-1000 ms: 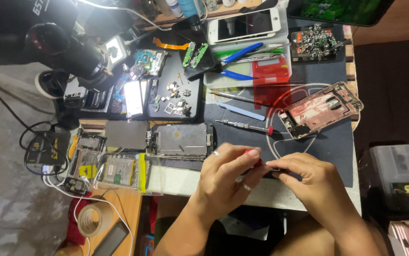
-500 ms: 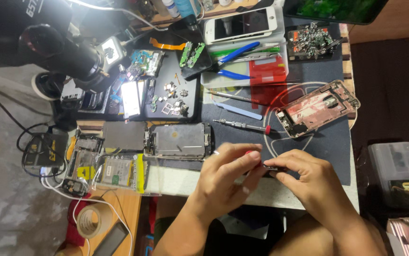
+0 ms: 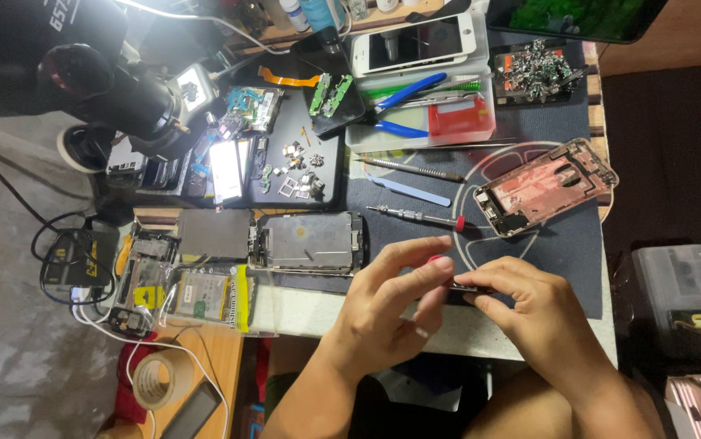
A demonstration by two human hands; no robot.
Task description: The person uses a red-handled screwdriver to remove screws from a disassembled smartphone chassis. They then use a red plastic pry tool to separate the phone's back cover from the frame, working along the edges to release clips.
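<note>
Pinching a small dark part [image 3: 466, 289] together, the left hand [image 3: 391, 305] and right hand [image 3: 529, 305] grasp it; a red-tipped screwdriver [image 3: 415, 216] lies at twelve o'clock.

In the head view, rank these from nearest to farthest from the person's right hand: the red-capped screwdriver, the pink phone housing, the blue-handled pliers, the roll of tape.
1. Red-capped screwdriver, just above the right hand.
2. Pink phone housing, up and to the right.
3. Blue-handled pliers, in the tray farther up.
4. Roll of tape, far at lower left.

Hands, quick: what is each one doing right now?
Left hand: pinched shut on one end of a small dark part.
Right hand: pinched shut on its other end.
</note>
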